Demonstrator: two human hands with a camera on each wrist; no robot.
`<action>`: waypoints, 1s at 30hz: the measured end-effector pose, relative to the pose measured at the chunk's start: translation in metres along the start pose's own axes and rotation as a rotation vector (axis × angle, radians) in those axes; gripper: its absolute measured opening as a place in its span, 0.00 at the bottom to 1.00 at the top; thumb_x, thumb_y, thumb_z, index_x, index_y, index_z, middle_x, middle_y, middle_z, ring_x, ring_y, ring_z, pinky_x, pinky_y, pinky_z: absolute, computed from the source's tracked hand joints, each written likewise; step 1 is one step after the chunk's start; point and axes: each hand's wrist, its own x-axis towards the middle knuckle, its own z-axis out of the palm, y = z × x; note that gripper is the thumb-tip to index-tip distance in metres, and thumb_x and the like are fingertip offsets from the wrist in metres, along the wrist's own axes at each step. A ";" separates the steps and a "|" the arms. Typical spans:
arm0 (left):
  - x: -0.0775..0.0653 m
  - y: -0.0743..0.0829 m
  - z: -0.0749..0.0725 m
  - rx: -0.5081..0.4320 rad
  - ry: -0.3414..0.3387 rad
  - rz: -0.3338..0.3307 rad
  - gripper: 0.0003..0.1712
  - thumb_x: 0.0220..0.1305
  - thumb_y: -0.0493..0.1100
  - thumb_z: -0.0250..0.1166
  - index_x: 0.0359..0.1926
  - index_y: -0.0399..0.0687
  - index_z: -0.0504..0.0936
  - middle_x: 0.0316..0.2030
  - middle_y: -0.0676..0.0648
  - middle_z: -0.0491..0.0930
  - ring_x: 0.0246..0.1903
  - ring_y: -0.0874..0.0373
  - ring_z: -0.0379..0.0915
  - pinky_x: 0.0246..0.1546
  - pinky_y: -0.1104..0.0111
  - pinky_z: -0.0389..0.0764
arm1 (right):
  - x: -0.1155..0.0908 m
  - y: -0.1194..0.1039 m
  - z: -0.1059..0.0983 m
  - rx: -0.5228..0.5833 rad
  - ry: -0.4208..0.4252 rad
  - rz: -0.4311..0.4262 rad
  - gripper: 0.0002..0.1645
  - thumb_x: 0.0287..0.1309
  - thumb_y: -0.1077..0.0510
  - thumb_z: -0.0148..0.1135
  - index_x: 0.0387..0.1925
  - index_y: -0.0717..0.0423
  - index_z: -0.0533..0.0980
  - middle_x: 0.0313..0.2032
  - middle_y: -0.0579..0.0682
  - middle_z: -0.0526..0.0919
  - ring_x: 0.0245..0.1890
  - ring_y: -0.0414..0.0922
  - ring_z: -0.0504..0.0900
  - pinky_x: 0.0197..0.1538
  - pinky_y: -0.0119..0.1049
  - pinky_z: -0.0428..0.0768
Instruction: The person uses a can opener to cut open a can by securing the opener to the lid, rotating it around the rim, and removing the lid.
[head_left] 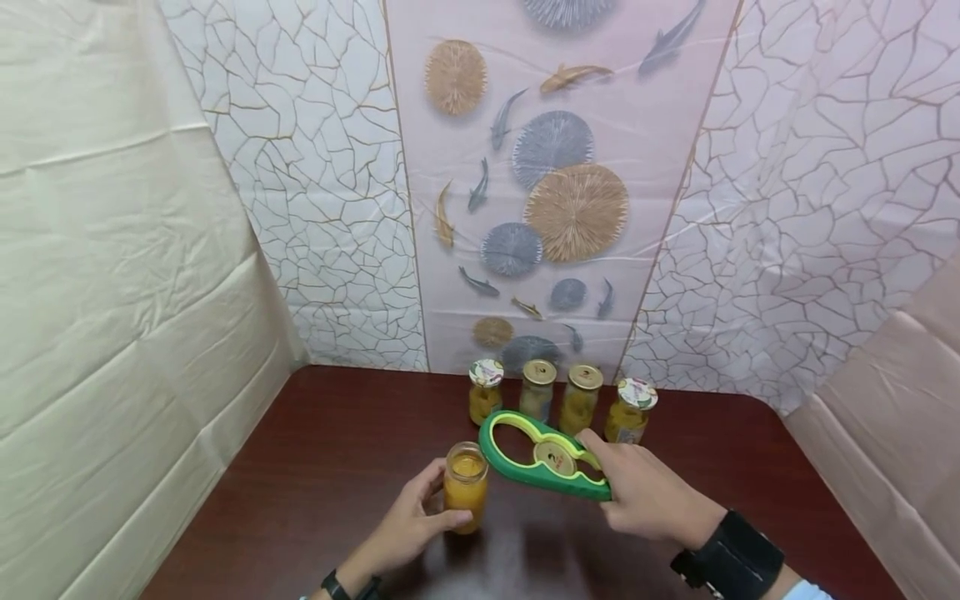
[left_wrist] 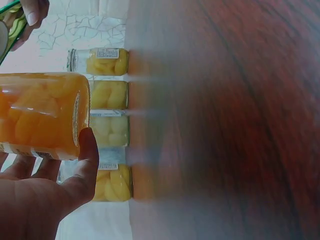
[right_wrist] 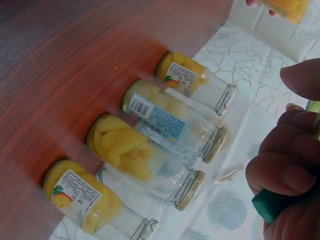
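My left hand [head_left: 415, 516] grips an orange-filled glass jar [head_left: 465, 490], its mouth open and no lid on it. In the left wrist view, fruit pieces fill the jar [left_wrist: 42, 112] and the thumb bends round its base end. My right hand [head_left: 643, 485] holds the end of a green jar opener [head_left: 517, 477] with a lime-coloured scalloped inner edge. A gold lid [head_left: 555, 458] sits within the opener's frame. The opener's far end comes right beside the jar's rim. Part of the handle [right_wrist: 272, 205] shows between the curled fingers in the right wrist view.
Several lidded fruit jars stand in a row at the table's back: one with a patterned lid [head_left: 486, 392], two gold-lidded jars [head_left: 536, 400] [head_left: 579, 407], and another patterned-lid jar [head_left: 628, 417]. Behind the dark red table [head_left: 337, 442] hangs a patterned cloth [head_left: 480, 250].
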 end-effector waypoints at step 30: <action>0.016 -0.021 -0.046 0.171 0.351 -0.162 0.32 0.60 0.30 0.73 0.61 0.46 0.69 0.56 0.42 0.80 0.56 0.48 0.77 0.57 0.52 0.81 | -0.018 0.009 0.006 -0.038 0.133 -0.011 0.39 0.34 0.68 0.69 0.53 0.42 0.69 0.23 0.32 0.72 0.21 0.32 0.69 0.25 0.30 0.70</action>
